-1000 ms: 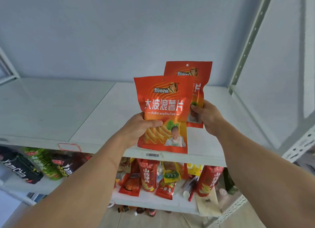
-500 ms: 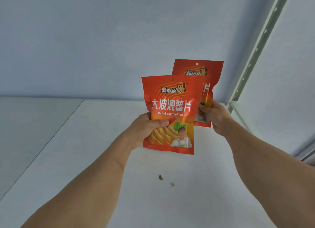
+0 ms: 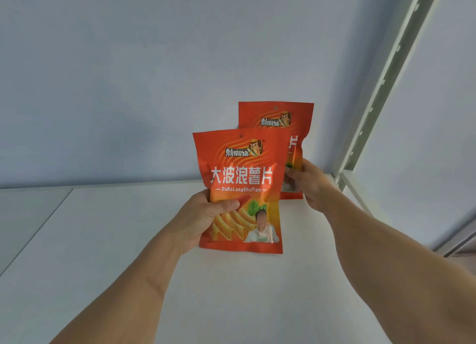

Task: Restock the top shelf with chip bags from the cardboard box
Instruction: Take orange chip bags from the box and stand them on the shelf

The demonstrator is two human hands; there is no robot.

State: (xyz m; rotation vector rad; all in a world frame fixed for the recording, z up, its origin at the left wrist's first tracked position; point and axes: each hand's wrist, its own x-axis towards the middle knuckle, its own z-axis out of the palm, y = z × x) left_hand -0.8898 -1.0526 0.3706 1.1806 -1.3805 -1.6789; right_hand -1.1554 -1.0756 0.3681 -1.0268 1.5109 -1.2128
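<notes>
1. Chip bags, two of them, stand upright over the white top shelf (image 3: 103, 253), long axis vertical, sealed top edges up and printed fronts toward the camera.
2. Front chip bag (image 3: 242, 186) is red-orange with white Chinese lettering and the line "DaBoLangShuPian"; it sits nearer the camera and covers the lower left part of the other.
3. Rear chip bag (image 3: 278, 117) is of the same print, higher and to the right, close to the back wall (image 3: 154, 73); its lower edge lies just at the shelf's far end, though whether it touches the board cannot be told.
4. Left hand (image 3: 206, 215) grips the front chip bag at its lower left side, thumb pressed across the front face, the other fingers hidden behind the pack.
5. Right hand (image 3: 306, 181) holds the rear chip bag at its lower right edge, thumb on the front, fingers curled behind.
6. Both forearms reach up from the bottom corners of the view, over the shelf.
7. Shelf surface shows a seam running down its left part, where two boards meet.
8. Perforated upright post (image 3: 381, 81) of the rack rises at the right, just beside the right hand, with a crossbar joining it at shelf level; it bounds the room to the right of the rear chip bag.
</notes>
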